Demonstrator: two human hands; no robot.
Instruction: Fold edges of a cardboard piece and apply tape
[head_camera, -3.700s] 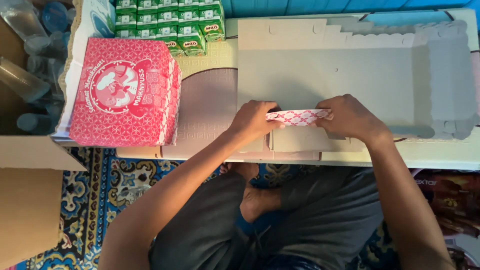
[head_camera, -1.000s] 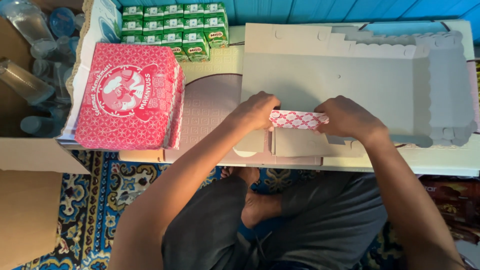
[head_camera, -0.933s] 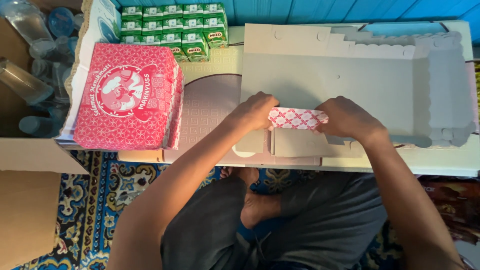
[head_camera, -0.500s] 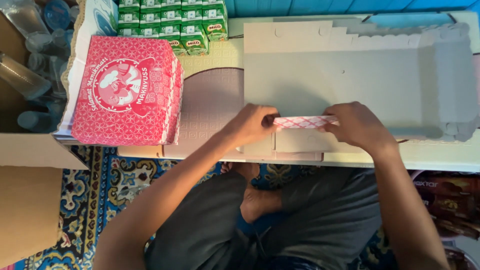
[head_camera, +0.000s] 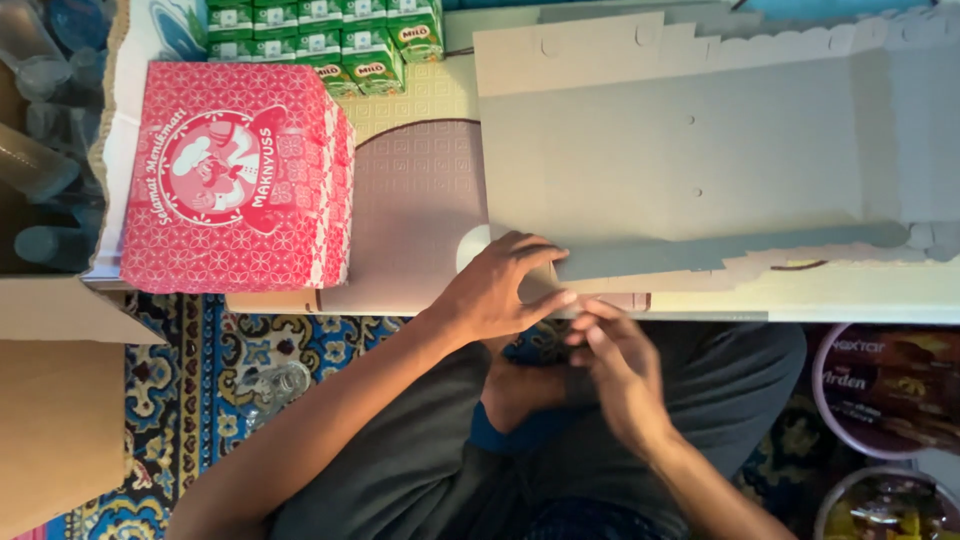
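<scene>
Now the left hand (head_camera: 495, 290) lies flat, fingers spread, pressing the near edge of one large grey flattened carton (head_camera: 690, 150). Just below it, touching its fingertips, the right hand (head_camera: 615, 365) hovers half-curled at the table edge (head_camera: 850, 300); whether it grips anything, I cannot tell. Further left of the hands stands one folded red patterned box (head_camera: 235, 180). Beyond that, a row of green drink cartons (head_camera: 330, 35), at least eight. Far left, clear plastic cups (head_camera: 40, 150) beside a brown cardboard box (head_camera: 55, 400).
</scene>
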